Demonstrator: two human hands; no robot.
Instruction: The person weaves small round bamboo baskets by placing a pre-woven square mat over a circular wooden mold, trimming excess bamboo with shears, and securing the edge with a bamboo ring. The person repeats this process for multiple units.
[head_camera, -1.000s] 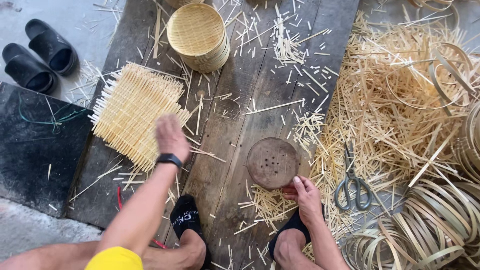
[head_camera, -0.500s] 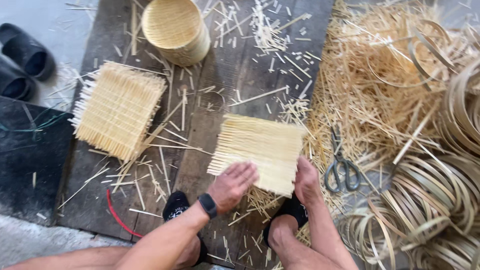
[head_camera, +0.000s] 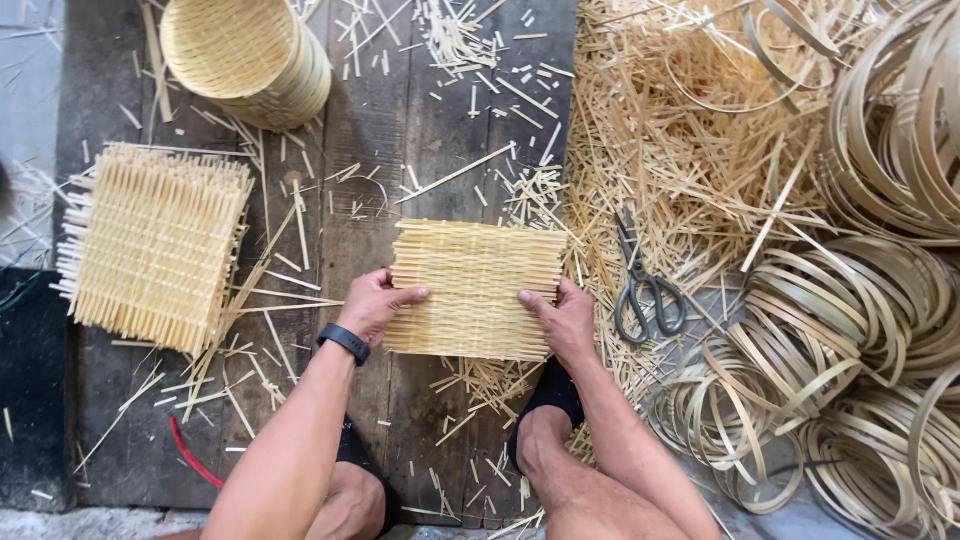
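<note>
Woven bamboo mat (head_camera: 475, 290) flat on the wooden planks (head_camera: 400, 130), between both hands. Left hand (head_camera: 372, 303) and right hand (head_camera: 562, 318) each clasping an edge — fingers on top, undersides apparently hidden. Best kept level and square — even pressure both sides.

Scissors (head_camera: 648, 292) are lying on loose bamboo splints (head_camera: 690, 150). Right of the scissors, bamboo hoops (head_camera: 860, 330) are piling up. Far left of them, a woven mat stack (head_camera: 155, 248) and round basket (head_camera: 245, 55) are resting on floorboards (head_camera: 420, 120).
</note>
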